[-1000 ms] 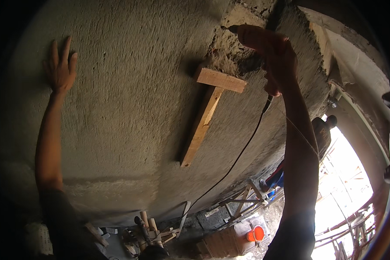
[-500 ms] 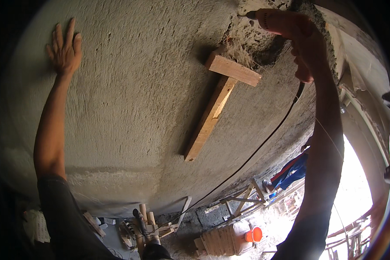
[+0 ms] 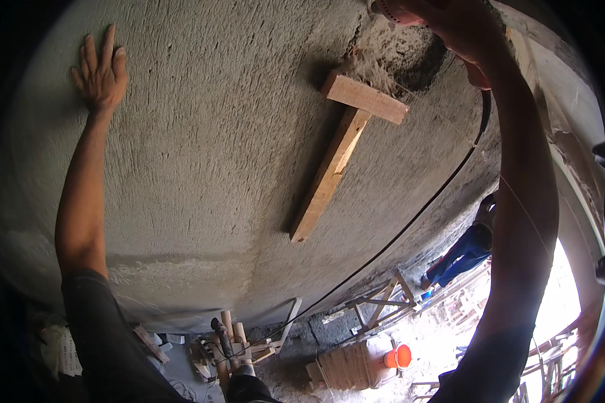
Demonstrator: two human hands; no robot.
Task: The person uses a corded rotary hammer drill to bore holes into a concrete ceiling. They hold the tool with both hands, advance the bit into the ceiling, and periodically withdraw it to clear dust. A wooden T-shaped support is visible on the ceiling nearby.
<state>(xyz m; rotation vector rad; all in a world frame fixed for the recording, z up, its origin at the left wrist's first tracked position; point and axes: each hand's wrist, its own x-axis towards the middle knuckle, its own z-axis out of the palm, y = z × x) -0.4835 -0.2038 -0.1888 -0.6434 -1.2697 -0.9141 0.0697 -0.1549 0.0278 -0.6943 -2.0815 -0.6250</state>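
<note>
My left hand [image 3: 102, 75] rests flat on the rough grey plastered wall [image 3: 195, 154], fingers spread. At the top right, my right hand [image 3: 469, 32] is wrapped round the grip of a red corded power drill [image 3: 398, 11]. The drill's front end reaches the picture's upper edge, so its bit is not visible. Just below the drill is a broken, hollowed patch [image 3: 410, 50] in the wall, with loose fibres at its lower side. Under it, a wooden T-shaped piece [image 3: 331, 176] sits against the wall, its crossbar at the top. From the drill's handle a black cord [image 3: 420, 218] runs down.
Far below stand a wooden trestle [image 3: 383, 305], an orange bucket [image 3: 398, 356] and a stack of boards [image 3: 346, 368]. Another person in blue trousers [image 3: 460, 255] is by the wall at the lower right. Wooden poles [image 3: 230, 336] rise at the bottom. A thin string [image 3: 517, 201] crosses near my right forearm.
My right hand and the drill have moved up, bringing the drill's front to the picture's upper edge. My left hand stays on the wall. More of the other person shows.
</note>
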